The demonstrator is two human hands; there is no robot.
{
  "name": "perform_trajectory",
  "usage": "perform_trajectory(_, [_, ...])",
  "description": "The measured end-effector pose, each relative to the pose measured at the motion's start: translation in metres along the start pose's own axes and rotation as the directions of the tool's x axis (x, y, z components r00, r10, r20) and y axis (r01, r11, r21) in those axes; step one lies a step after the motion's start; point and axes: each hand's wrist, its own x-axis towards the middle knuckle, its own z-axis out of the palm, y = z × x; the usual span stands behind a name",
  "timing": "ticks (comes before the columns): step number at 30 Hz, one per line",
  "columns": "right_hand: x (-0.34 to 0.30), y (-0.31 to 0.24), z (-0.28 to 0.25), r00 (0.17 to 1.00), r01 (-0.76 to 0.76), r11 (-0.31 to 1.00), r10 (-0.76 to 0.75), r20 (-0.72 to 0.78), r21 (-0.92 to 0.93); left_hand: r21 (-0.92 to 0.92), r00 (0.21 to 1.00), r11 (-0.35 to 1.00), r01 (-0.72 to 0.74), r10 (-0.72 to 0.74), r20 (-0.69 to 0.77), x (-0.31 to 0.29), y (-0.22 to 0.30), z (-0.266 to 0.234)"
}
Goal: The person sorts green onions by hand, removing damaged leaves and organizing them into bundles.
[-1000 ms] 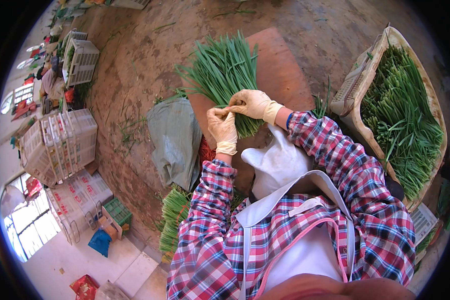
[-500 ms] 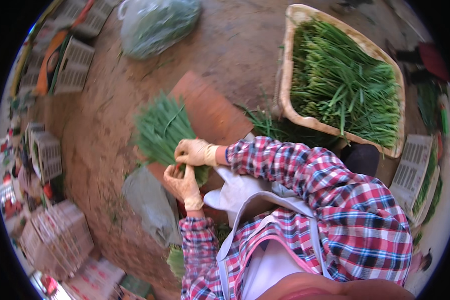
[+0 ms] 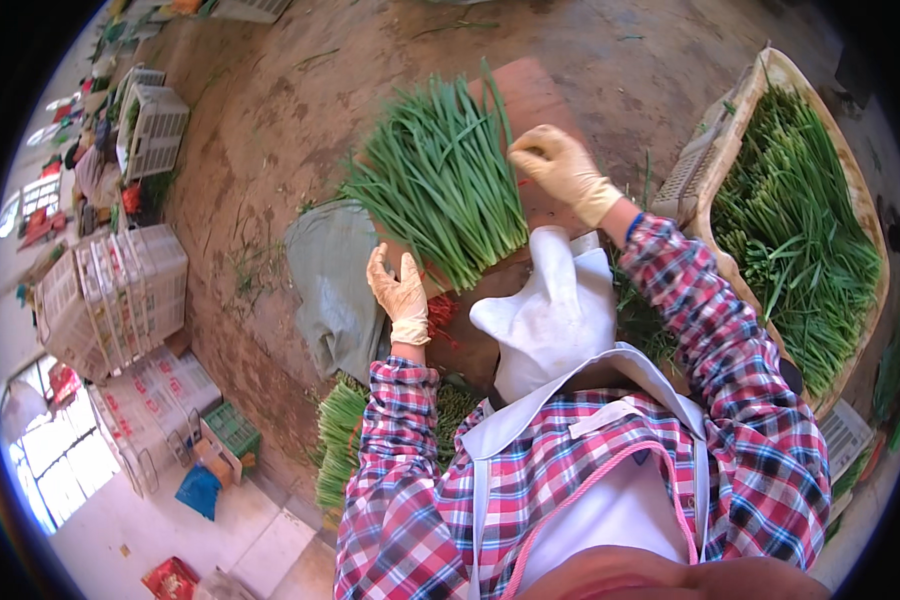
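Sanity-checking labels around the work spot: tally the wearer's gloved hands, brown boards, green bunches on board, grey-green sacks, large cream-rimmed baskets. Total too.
Gloved hands: 2 (left hand, right hand)
Brown board: 1
Green bunch on board: 1
Grey-green sack: 1
Large cream-rimmed basket: 1
Total: 6

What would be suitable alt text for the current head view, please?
A bunch of long green leaves lies on a reddish-brown board, between a person's gloved left hand and gloved right hand. A pale basket of similar leaves stands at right.
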Motion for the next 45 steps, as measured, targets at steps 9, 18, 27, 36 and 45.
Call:
perform_trajectory(9, [-0.027, 0.019, -0.017, 0.98, 0.061, 0.902, 0.028, 0.199, -0.427, 0.446, 0.962, 0.854, -0.27, 0.263, 0.078, -0.023, -0.058, -0.001])
perform_trajectory(18, [-0.03, 0.015, -0.017, 0.901, 0.113, 0.849, 0.132, 0.414, -0.516, -0.089, 0.933, 0.937, 0.338, -0.321, 0.164, -0.019, -0.057, 0.002])
perform_trajectory(27, [-0.018, 0.023, -0.022, 0.893, 0.267, 0.637, 0.118, 0.433, -0.724, -0.02, 0.941, 0.95, 0.31, -0.304, 0.149, -0.022, -0.058, 0.011])
perform_trajectory(36, [0.013, -0.034, -0.007, 0.879, 0.417, 0.795, -0.23, 0.418, -0.44, -0.702, 0.901, 0.584, 0.409, -0.383, 0.206, -0.013, -0.031, 0.026])
perform_trajectory(45, [-0.007, -0.04, 0.079, 0.884, 0.236, 0.956, -0.137, 0.446, -0.173, -0.597, 0.954, 0.744, 0.299, -0.223, 0.2, -0.005, 0.016, 0.037])
